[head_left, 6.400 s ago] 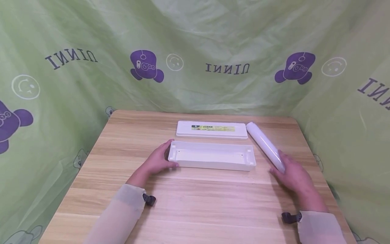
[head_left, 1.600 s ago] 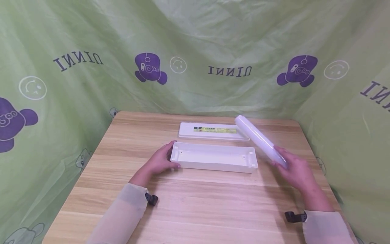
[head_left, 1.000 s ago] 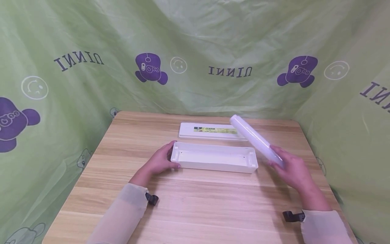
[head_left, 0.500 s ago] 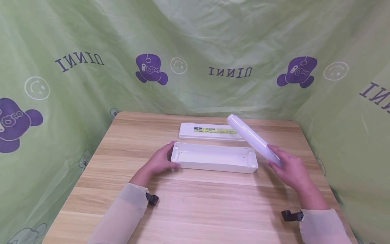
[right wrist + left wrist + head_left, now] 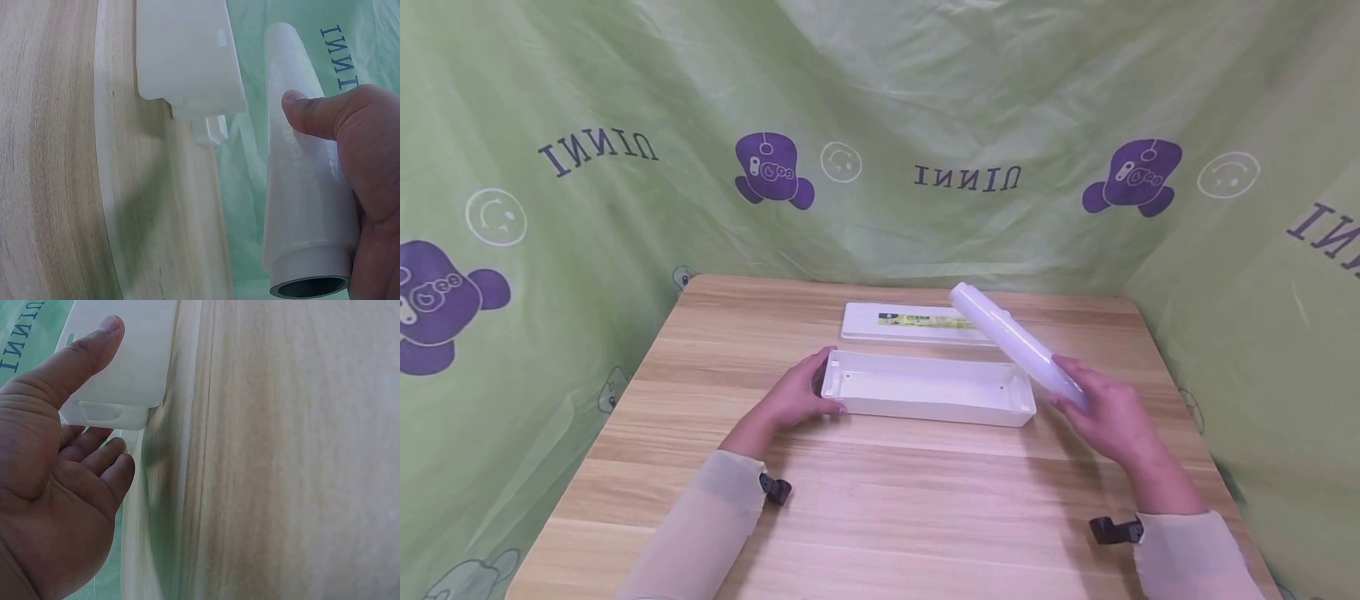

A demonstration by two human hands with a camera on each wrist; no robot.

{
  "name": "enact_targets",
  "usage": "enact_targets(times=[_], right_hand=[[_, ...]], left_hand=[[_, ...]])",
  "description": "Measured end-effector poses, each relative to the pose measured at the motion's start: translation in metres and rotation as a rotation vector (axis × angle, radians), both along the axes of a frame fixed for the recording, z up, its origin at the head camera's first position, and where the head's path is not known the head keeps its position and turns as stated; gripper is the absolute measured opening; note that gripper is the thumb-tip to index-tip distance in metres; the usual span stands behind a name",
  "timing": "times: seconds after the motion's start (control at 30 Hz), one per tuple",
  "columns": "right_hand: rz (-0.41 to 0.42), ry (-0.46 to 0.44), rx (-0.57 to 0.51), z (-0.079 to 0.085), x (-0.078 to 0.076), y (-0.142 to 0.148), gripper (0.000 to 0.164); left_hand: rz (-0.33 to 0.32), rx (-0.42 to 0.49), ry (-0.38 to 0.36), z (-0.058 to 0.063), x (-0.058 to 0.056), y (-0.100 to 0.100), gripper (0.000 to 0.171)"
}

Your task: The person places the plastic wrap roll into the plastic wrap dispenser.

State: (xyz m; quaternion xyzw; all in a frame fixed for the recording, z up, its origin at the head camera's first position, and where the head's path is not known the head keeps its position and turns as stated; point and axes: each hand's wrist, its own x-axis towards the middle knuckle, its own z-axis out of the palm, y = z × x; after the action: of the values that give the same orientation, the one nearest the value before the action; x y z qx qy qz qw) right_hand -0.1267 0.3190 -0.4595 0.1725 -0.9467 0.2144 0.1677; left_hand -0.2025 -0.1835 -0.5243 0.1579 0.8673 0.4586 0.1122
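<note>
1. Left of the middle of the table [image 5: 887, 508], the left hand [image 5: 793, 396] grips the left end of the open white plastic box [image 5: 932, 410], thumb along its front wall.
2. The box's long axis runs nearly parallel to the back edge; the labelled lid [image 5: 921, 333] lies behind it.
3. The plastic-film roll [image 5: 1011, 340] is raised, apart from the box, slanting from the right hand toward the back edge, at an angle to the box.
4. Toward the right edge, the right hand [image 5: 1108, 412] grasps the roll's near end; the box lies to its left.
</note>
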Motion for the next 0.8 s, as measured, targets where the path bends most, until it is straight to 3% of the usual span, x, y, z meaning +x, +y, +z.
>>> enact_targets(times=[0.8], right_hand=[[0.036,0.006,-0.009,0.003,-0.002,-0.013,0.067]], left_hand=[[-0.007,0.015,-0.011,0.001,0.000,-0.001,0.125]])
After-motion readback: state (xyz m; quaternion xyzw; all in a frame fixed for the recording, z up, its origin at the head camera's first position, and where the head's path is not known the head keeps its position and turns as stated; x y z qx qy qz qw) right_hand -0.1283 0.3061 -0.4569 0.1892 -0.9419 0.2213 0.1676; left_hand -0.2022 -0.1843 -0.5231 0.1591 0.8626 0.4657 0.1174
